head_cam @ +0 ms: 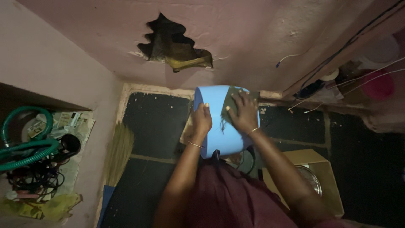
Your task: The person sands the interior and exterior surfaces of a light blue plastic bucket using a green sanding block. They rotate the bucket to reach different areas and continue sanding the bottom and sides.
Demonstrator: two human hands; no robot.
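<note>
Leftmost, a wall niche [46, 126] holds a coiled green hose [25, 145], a tangle of dark cables [36, 177] with a black round object beside them, and some papers; a yellowish rag [50, 207] lies at its lower edge. Next right, a straw broom [118, 154] leans in the corner where the pink wall [76, 71] meets the dark floor [156, 122]. Up on the back wall, a jagged hole [173, 44] with something yellowish-brown inside it.

Centre frame: blue plastic bucket [221, 126], held up in front of the person's body over the floor, tilted so its side faces the camera. Left hand [201, 120] clasps the bucket's left edge, thumb on the outer face, other fingers hidden round the rim; thin bangle on that wrist. Right hand [244, 112] lies just right of it, fingers spread and pressing a dark green cloth [230, 107] flat against the bucket's upper right side; frayed threads hang off the cloth. Whether it pinches the cloth or only presses on it, cannot tell. Bangle on this wrist too. Maroon garment fills the bottom centre.

Right of the arms, an open cardboard box [320, 169] on the floor with a shiny metal vessel [310, 179] inside. Far right, a ledge with wires [337, 55], a pink container [377, 84] and a whitish one above it, dim.
</note>
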